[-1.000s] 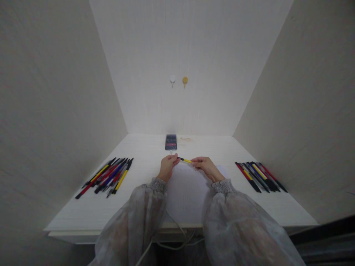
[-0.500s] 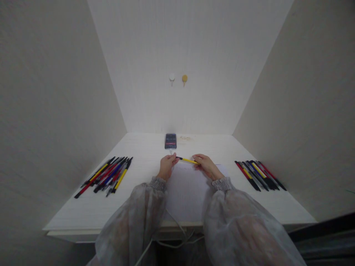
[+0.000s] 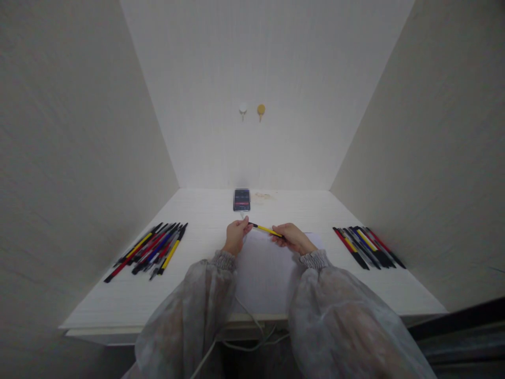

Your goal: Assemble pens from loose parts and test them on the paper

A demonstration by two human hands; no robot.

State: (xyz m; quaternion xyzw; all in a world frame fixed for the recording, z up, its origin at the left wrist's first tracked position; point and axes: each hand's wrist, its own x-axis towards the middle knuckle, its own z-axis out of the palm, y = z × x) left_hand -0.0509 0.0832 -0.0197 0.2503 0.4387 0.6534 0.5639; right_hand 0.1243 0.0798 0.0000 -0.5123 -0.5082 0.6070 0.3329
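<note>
A yellow pen with black ends [image 3: 263, 229] spans the gap between my hands, above the top part of a white sheet of paper [image 3: 266, 279]. My left hand [image 3: 236, 235] pinches its black left end between thumb and fingers. At the other end, my right hand [image 3: 291, 238] has its fingers closed around the pen, near the black tip. The pen slopes slightly down to the right. Both forearms are in translucent grey sleeves with ribbed cuffs.
Several pens in mixed colours [image 3: 152, 250] lie in a loose pile on the left of the white table [image 3: 205, 210]. More pens [image 3: 369, 247] lie side by side on the right. A phone [image 3: 242, 200] rests near the back wall, and a cable [image 3: 252, 347] hangs at the front edge.
The pen's right end has dipped, and my right hand's fingers have shifted slightly down and left along it. My left hand keeps its pinch. The whole view has moved a little.
</note>
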